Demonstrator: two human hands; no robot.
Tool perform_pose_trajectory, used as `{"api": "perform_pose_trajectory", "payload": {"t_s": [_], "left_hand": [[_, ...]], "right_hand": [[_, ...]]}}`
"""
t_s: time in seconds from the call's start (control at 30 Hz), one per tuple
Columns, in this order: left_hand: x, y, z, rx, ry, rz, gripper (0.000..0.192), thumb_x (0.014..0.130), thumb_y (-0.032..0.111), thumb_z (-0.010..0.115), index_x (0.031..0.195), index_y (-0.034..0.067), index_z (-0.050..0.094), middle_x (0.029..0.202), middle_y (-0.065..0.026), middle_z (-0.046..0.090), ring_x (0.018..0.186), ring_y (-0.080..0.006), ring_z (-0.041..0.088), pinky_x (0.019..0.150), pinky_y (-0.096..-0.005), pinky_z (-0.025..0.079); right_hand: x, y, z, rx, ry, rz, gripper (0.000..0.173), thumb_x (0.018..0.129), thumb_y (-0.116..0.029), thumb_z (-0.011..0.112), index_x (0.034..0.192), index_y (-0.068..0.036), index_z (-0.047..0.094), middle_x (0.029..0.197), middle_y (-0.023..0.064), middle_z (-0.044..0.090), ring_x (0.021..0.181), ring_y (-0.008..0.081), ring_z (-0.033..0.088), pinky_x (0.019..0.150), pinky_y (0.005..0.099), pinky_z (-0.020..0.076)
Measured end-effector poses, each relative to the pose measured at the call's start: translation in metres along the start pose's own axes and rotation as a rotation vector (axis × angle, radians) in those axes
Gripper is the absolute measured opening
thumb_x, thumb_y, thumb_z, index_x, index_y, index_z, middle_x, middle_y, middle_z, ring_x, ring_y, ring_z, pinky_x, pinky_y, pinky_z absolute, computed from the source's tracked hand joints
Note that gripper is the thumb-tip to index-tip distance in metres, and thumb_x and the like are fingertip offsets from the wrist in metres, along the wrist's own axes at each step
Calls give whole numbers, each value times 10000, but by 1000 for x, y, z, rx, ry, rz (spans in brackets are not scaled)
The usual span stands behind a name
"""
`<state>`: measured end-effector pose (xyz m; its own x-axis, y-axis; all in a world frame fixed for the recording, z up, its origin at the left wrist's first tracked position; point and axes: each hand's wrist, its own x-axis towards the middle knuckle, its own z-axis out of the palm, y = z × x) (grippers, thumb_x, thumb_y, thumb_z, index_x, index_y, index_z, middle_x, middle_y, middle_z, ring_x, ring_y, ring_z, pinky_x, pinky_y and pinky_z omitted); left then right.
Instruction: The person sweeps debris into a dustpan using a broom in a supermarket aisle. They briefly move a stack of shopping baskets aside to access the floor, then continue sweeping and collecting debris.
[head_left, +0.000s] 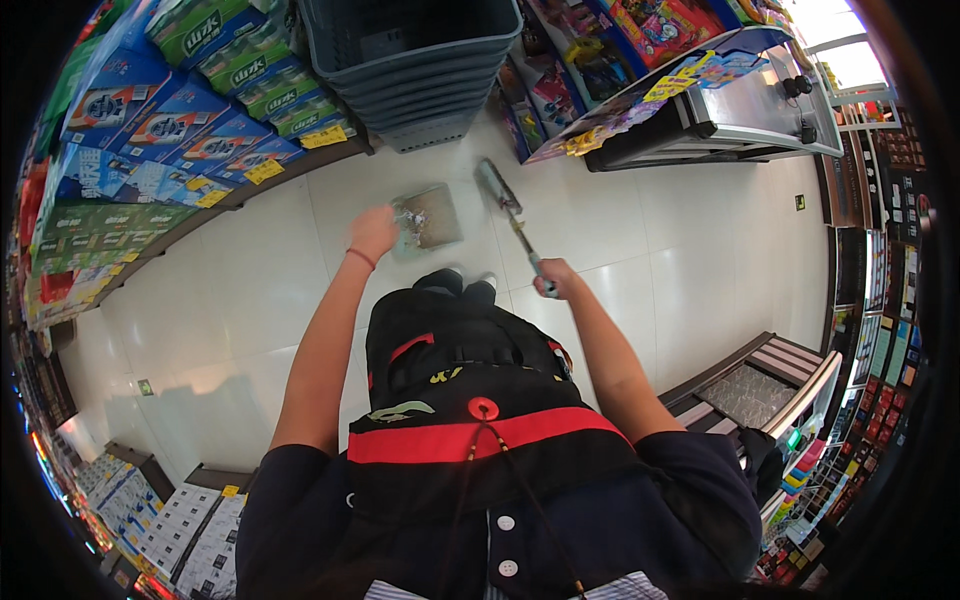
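Observation:
My left hand (373, 232) is curled into a fist at the left edge of a translucent dustpan (442, 223), which it appears to hold; the grip itself is hidden behind the fingers. Small pale and dark debris (417, 222) lies in the pan, whose edges are blurred. My right hand (553, 279) grips the handle of a broom (523, 238). Its narrow greyish head (497, 186) points away from me, right of the dustpan and apart from it.
Stacked grey shopping baskets (435, 139) stand ahead. Drink cartons (187, 135) line the left side. A snack rack (577, 67) and a metal-topped counter (757, 112) are ahead right. Pale floor tiles (600, 202) lie around my feet. A wooden counter (750, 382) stands close on my right.

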<state>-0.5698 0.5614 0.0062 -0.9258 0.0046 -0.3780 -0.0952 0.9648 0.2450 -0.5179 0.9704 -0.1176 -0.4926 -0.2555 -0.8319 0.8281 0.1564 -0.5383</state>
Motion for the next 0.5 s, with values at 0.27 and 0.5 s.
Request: {"api": "perform_pose_trajectory", "payload": {"t_s": [0.27,0.5], "left_hand": [[24,48,-15,-39,-1,-51,200,744,152,587,888,20,632,911,-192,649,861,-374,627,724,-458,514],[33,47,-20,-40,-1,-49,211,734,133,599,898,10,645,933,-209,649,868,-379,632,737,-449,521]], "right_hand": [[-29,-48,12,891,-37,533,201,972,-268,379,931,-76,333,612,28,392,435,97,379,352,216,354],[-25,-34,69,397,95,194,96,878,-115,402,831,-39,366,565,84,430,392,157,405,337,302,350]]}}
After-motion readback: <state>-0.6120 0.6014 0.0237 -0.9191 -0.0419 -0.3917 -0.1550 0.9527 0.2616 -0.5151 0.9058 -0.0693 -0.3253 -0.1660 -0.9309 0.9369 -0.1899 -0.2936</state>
